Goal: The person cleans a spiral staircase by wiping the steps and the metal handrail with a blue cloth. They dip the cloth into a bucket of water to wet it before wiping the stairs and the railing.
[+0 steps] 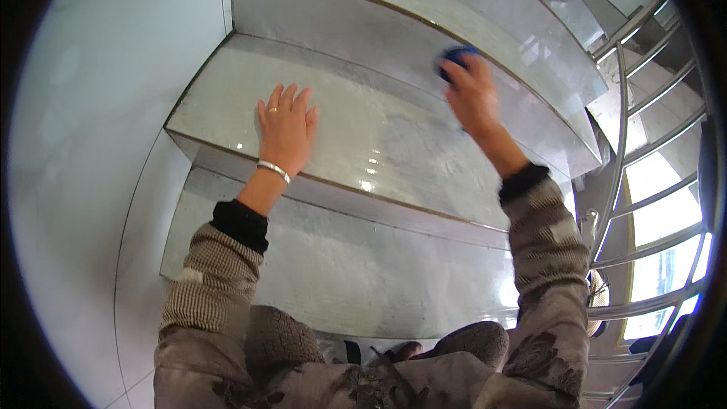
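Note:
My left hand (288,130) lies palm down with fingers a little apart on a glossy tiled stair tread (227,91), near its left part. It holds nothing. Up and to the right, my right hand (476,96) grips a dark blue cloth or pad (454,62); motion blurs both. The blue thing is against or just in front of the grey riser (341,20) of the step above, close under that step's brown-edged lip. Wet-looking smears and bright reflections show on the tread between my hands.
A pale wall (113,68) borders the stairs on the left. Along the right curves a metal tube railing (622,108), with bright glass or floor beyond it. Another tread (363,272) lies below, in front of my knees (284,335). More steps rise at the top.

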Available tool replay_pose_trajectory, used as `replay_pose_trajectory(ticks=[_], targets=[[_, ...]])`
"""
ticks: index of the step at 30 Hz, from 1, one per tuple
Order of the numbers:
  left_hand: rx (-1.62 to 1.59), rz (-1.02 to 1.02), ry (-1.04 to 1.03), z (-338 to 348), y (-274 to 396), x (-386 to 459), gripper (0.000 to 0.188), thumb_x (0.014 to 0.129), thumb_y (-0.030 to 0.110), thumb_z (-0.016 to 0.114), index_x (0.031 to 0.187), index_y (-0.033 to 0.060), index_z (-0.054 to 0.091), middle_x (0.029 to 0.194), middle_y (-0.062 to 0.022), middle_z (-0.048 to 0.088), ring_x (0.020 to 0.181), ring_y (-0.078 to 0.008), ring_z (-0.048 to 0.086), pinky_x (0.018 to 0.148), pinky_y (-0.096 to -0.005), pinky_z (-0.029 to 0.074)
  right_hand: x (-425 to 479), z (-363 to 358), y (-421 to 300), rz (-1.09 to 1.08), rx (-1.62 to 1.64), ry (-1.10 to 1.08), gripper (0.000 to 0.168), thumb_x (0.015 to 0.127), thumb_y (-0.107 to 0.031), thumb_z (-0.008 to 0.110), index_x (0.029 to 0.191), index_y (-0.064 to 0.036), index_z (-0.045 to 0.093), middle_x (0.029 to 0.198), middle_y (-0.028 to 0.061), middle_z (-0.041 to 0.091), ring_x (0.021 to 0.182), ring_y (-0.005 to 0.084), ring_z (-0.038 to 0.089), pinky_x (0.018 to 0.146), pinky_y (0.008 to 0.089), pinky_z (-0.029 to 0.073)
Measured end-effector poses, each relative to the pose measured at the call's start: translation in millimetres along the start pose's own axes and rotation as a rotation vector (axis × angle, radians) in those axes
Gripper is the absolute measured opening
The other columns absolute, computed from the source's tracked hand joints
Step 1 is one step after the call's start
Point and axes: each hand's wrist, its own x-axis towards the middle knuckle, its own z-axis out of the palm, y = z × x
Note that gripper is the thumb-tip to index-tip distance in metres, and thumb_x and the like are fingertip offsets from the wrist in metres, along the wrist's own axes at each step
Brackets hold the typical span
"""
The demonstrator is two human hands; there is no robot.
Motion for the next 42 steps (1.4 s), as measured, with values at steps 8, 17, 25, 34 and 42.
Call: replay_pose_trajectory(ticks=[8,17,25,34,42], targets=[[-0.051,0.004,-0.05,-5,8,6,0.033,0.092,0.023,0.047,0.118,0.0057,0.054,0.13,-0.0164,0.045,0.127,-0.0369,0.034,0.105,-0.0541,0.022,155,103,-93,-0.44,-0.315,-0.096,0.024,0.072,-0.015,0.061,0.096,-0.017,0.065,0.114,0.0018,0.051,0.102,0.022,0.048,0.08,0.0359,0.044],[-0.004,0.022,0.031,9,-1,1,0.034,0.09,0.022,0.05,0.121,0.007,0.051,0.129,-0.015,0.046,0.127,-0.0342,0.036,0.105,-0.0524,0.024,-12,27,83,-0.269,-0.171,-0.124,0.017,0.068,-0.011,0.061,0.083,-0.017,0.065,0.101,0.0042,0.052,0.098,0.0248,0.05,0.08,0.037,0.047],[0.097,0.196,0.106,17,-51,8,0.031,0.094,0.017,0.044,0.122,0.005,0.051,0.125,-0.0146,0.052,0.12,-0.0301,0.046,0.1,-0.0427,0.033,-177,-94,149,0.913,0.388,-0.406,0.036,0.079,-0.038,0.059,0.105,-0.015,0.068,0.125,0.0165,0.049,0.113,0.0309,0.049,0.093,0.0394,0.043],[0.045,0.272,-0.016,37,-67,5,0.037,0.098,0.026,0.037,0.119,0.0009,0.054,0.128,-0.0174,0.051,0.122,-0.0323,0.043,0.104,-0.0404,0.03,-212,-47,-3,0.356,0.241,-0.261,0.02,0.078,-0.033,0.059,0.093,-0.023,0.07,0.113,0.0063,0.055,0.107,0.0285,0.051,0.087,0.0431,0.043],[0.098,0.253,-0.016,38,-71,9,0.036,0.098,0.023,0.036,0.119,0.0002,0.054,0.129,-0.0183,0.049,0.122,-0.0324,0.043,0.104,-0.041,0.03,-313,-114,107,0.685,-0.257,-0.095,0.017,0.079,-0.023,0.055,0.09,-0.014,0.066,0.105,0.0064,0.057,0.102,0.0247,0.051,0.08,0.0427,0.043]])
